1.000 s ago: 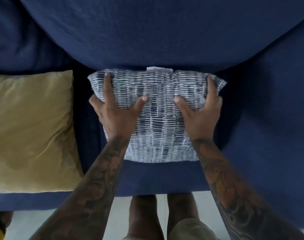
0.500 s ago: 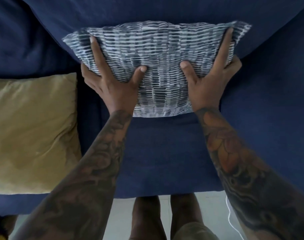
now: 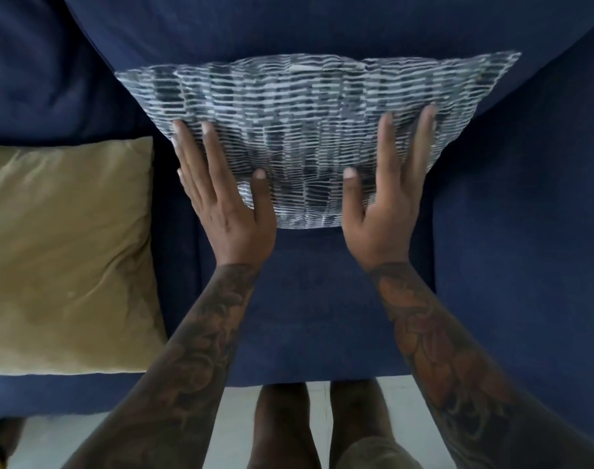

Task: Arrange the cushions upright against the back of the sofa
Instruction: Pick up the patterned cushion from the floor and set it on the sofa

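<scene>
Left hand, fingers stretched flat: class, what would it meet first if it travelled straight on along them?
Probably the grey-and-white patterned fabric cushion: the left hand points into its face, though contact is unclear.

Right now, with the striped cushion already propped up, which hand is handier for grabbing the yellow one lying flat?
The left hand, probably. The yellow cushion lies flat on the seat just to its left, while the right hand sits on the far side of the striped cushion and would have to cross over.

Dim, soft light falling evenly, sofa [image 3: 322,22] edges bowing with wide-angle distortion, fingertips [image 3: 386,120] blurring slightly
</scene>
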`<move>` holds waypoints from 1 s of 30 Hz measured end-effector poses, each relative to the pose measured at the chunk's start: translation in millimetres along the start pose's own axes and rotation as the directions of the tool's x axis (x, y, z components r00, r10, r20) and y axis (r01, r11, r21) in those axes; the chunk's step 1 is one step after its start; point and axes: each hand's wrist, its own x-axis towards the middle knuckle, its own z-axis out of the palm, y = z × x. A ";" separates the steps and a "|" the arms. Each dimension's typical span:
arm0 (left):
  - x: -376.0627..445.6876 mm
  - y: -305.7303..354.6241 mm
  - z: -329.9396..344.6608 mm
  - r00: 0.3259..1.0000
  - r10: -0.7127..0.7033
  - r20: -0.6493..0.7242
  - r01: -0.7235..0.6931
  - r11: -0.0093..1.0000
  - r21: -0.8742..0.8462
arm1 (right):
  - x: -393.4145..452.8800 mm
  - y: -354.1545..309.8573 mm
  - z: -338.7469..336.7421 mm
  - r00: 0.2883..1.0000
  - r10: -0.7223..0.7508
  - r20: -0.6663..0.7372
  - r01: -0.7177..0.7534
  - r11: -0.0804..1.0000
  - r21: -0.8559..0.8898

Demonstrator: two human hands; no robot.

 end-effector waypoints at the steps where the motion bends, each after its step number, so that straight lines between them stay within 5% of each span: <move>1: 2.9 -2.5 1.8 1.000 0.018 0.015 -0.018 1.000 0.002 | 0.7 -0.1 3.8 1.000 0.011 0.010 -0.011 1.000 -0.009; 10: 41.3 -16.3 34.1 0.997 0.067 0.045 -0.068 0.997 0.023 | 28.7 2.1 31.3 0.998 0.060 -0.005 -0.061 0.994 -0.088; 19: -29.5 -8.2 -7.3 0.993 -0.054 0.101 0.053 0.999 0.008 | -28.1 -1.8 -10.9 0.991 0.134 0.015 -0.133 0.990 -0.047; 30: -20.4 -32.5 42.8 0.977 0.015 0.211 -0.043 0.991 0.128 | -45.2 37.0 39.3 0.972 0.197 0.127 -0.181 0.975 -0.127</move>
